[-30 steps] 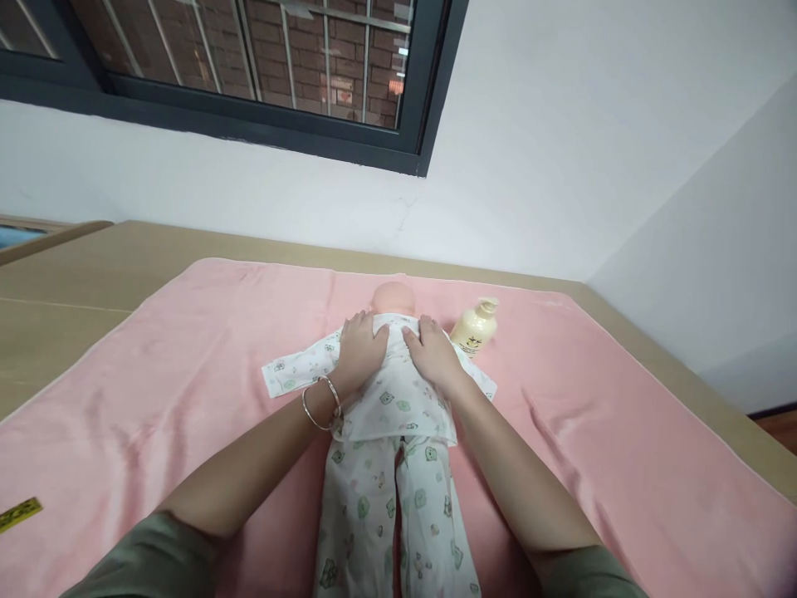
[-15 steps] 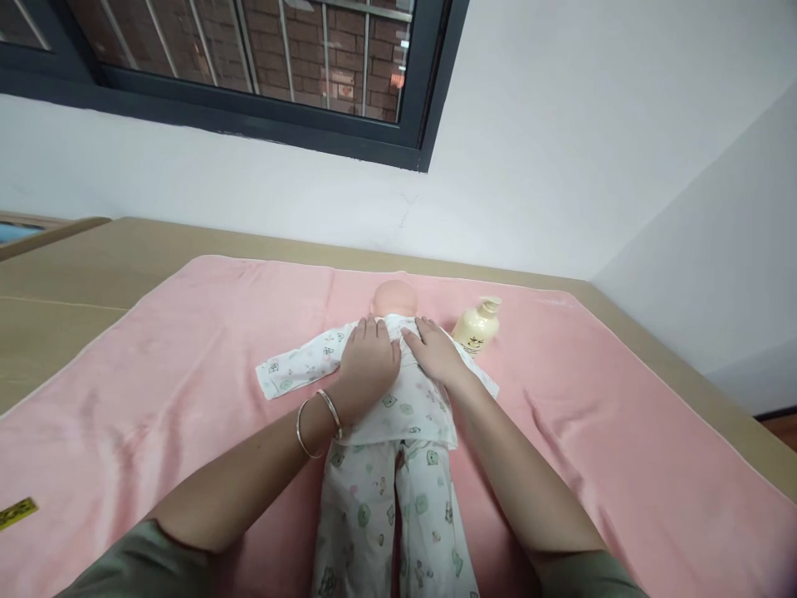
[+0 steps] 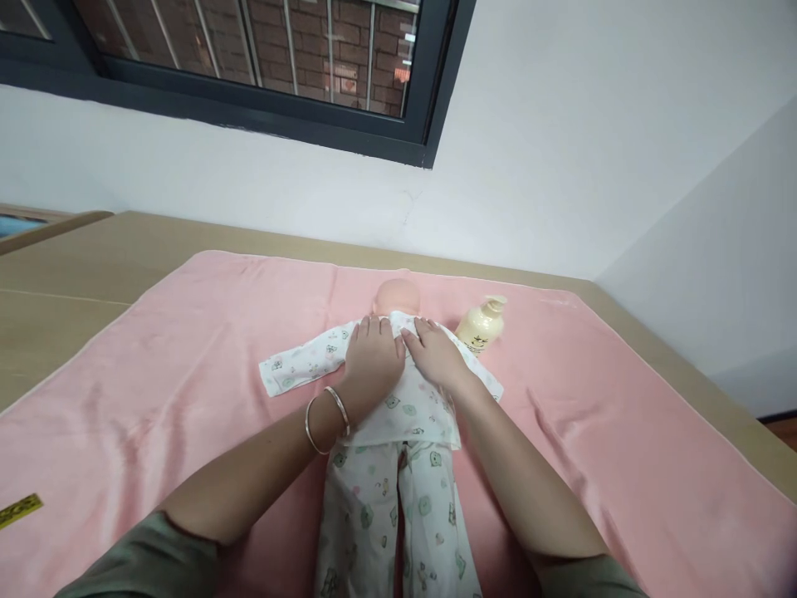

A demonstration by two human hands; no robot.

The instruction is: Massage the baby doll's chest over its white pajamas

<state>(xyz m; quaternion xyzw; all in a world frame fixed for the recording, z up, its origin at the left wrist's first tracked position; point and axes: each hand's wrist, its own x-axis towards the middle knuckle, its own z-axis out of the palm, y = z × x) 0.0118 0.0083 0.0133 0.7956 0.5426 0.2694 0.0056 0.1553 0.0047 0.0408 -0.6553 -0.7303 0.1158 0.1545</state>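
Note:
A baby doll lies on the pink cloth with its bald head toward the wall. It wears a white patterned long-sleeved top and matching trousers. My left hand, with a bangle at the wrist, rests flat on the left side of the doll's chest. On the other side of the chest lies my right hand, its fingers stretched out toward the shoulder. The two hands are close together, thumbs near the middle. Neither holds anything. The doll's face cannot be made out.
A cream pump bottle leans beside the doll's right-hand sleeve. The pink cloth covers much of a wooden surface against a white wall with a barred window. A yellow strip lies at the left.
The whole view has shifted slightly, so things sit a little further right. Both hands stay on the doll's chest in nearly the same place.

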